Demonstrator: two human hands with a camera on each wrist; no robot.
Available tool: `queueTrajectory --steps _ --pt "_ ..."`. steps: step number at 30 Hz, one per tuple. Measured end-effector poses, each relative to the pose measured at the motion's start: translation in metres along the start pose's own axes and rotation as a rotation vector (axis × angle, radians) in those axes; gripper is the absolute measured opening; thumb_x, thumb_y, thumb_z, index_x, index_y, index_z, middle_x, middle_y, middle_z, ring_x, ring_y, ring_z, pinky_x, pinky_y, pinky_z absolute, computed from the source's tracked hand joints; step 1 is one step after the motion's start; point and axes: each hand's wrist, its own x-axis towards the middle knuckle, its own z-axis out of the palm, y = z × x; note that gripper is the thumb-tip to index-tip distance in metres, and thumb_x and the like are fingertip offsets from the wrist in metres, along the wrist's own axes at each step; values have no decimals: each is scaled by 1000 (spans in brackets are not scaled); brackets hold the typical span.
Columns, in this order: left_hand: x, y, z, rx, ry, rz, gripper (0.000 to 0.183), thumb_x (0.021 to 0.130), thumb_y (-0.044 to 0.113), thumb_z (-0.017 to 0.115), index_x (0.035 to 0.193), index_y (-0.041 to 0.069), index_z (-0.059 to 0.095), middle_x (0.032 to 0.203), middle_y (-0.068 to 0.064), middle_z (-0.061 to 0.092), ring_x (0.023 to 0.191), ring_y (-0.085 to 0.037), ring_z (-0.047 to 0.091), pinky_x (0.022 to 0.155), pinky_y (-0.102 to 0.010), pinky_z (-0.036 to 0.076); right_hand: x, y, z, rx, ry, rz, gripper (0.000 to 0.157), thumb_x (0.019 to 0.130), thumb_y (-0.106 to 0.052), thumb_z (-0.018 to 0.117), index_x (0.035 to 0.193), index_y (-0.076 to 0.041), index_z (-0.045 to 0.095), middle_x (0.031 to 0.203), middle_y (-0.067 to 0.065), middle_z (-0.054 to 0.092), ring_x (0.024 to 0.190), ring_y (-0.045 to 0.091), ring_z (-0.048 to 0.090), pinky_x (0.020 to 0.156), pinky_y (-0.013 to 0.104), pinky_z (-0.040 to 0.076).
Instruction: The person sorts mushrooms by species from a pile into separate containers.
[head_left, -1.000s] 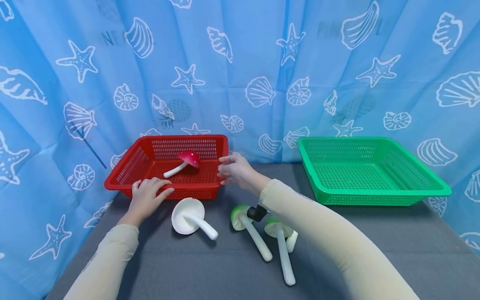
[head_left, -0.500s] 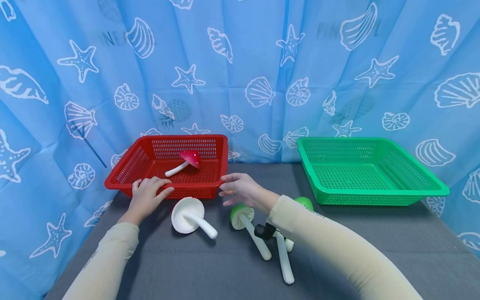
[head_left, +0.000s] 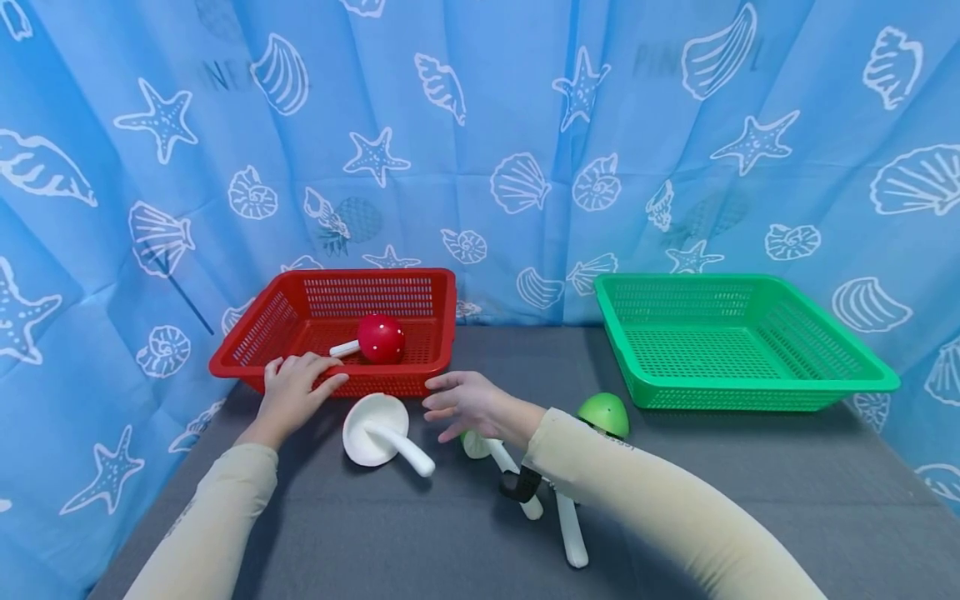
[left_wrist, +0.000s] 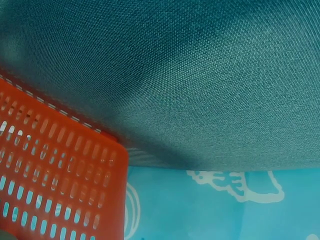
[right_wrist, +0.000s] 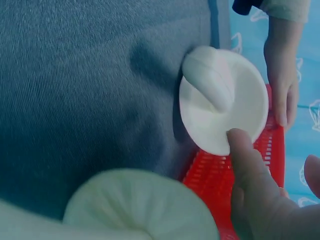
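A red-capped toy mushroom [head_left: 381, 339] with white dots lies in the red basket [head_left: 393, 382]. At the basket's front rim my left hand [head_left: 295, 393] holds on, fingers over the edge and thumb outside. My right hand [head_left: 474, 406] hovers with spread fingers, holding nothing, in front of the basket's right corner. Nearest to it are an upturned mushroom [head_left: 367, 450] with white underside and stem, its cap top hidden, and a green-capped mushroom [head_left: 475, 447] partly under the hand. In the right wrist view, a fingertip overlaps the upturned mushroom [right_wrist: 250, 95]; contact is unclear.
A green basket [head_left: 757, 386] stands at the back right. Beside my right sleeve shows another green cap [head_left: 603, 414]; a white stem [head_left: 572, 529] sticks out below the sleeve. A blue shell-patterned curtain [head_left: 480, 125] hangs behind the grey-covered table [head_left: 360, 542].
My right hand has moved from the red basket's right side toward me. The red mushroom has rolled, its dotted top now facing me. My left hand has stayed put.
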Motion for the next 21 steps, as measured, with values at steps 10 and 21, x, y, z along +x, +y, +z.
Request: queueTrajectory --steps 10,21 --pt "1 1 0 5 0 7 38 91 36 66 119 10 64 113 -16 59 108 -37 49 100 -65 18 5 14 10 -49 -25 47 45 93 0 59 136 3 49 125 23 59 110 36 60 85 64 47" --pt "1 0 0 8 -8 -3 38 92 34 66 120 9 64 113 -16 59 109 -37 48 100 -65 17 8 26 21 -76 -60 104 42 90 3 61 132 1 54 115 17 61 108 35 58 82 68 46"
